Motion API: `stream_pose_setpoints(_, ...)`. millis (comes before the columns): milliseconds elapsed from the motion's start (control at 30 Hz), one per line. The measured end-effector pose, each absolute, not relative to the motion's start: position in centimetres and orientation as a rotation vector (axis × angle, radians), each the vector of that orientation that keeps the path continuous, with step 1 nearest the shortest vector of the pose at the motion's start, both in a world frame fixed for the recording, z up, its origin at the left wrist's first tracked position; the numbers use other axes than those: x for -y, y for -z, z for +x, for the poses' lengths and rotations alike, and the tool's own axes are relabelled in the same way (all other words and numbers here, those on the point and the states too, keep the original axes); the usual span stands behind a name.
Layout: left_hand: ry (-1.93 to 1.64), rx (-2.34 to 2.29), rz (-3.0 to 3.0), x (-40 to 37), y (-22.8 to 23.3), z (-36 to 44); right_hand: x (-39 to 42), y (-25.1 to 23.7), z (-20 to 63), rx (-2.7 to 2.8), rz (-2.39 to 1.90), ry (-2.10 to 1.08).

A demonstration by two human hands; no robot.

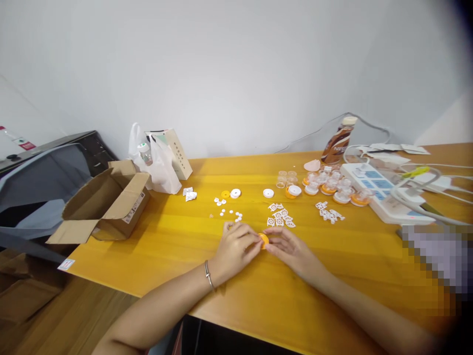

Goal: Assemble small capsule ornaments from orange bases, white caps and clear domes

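Item: small orange disc, lower centre of the frame, resting on the yellow table.

We hold it between both hands. Our left hand has its fingers curled in, tips pinching the disc's left edge. Our right hand lies flatter, fingertips touching the right edge; we cannot tell whether it truly grips.

Nearby, just above the hands: white lattice pieces and tiny white buttons.

Further up, right of centre: a cluster of clear cups with orange bases, a coffee bottle and a power strip.

Upper left: an open cardboard box and a white plastic bag.

Risk, as we judge it: the disc is small and lightly pinched, so uneven pressure could flick it away. A sweeping wrist could scatter the loose buttons.
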State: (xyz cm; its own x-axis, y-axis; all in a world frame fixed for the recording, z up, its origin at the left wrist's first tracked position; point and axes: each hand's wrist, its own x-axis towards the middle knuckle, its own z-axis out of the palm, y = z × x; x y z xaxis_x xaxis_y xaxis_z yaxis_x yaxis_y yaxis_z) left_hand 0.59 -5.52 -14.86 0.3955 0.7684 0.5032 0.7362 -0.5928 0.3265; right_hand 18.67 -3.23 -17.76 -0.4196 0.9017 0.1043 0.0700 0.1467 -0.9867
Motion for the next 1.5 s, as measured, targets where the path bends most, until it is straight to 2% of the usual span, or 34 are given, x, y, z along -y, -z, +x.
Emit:
stream_pose_setpoints(133, -1.005, -1.33, 2.675, 5.5, 14.5, 0.3, 3.4, 17.1, 18.5, 1.389, -0.875, -1.756)
stream_pose_setpoints(300, -1.014, -1.29, 2.625, 5.4, 14.8, 0.4, 3.6, 16.6, 18.6, 1.307, -0.87, -1.826)
stream_pose_setpoints(433, -1.065, -1.312, 2.544, 4.9, 14.5, -0.5, 3.4, 16.7, 18.7, 1.246, -0.892, -1.803)
stream_pose_setpoints(533, -1.099, -1.586, 2.433, 3.4, 14.2, -2.7, 3.2, 16.8, 18.8, 1.26, -0.953, -1.721)
stream_pose_setpoints(700, -0.853, -1.973, 2.189, 0.4, 14.8, -6.6, 3.0, 17.1, 19.0, 1.349, -0.979, -1.584)
stream_pose_setpoints(1000, -0.723, -1.962, 2.117, -1.0, 15.9, -6.8, 3.0, 17.6, 18.8, 1.403, -0.937, -1.394)
stream_pose_setpoints(1500, -0.418, -2.03, 2.323, 0.6, 14.4, -6.0, 3.1, 17.4, 18.8, 1.413, -0.94, -1.399)
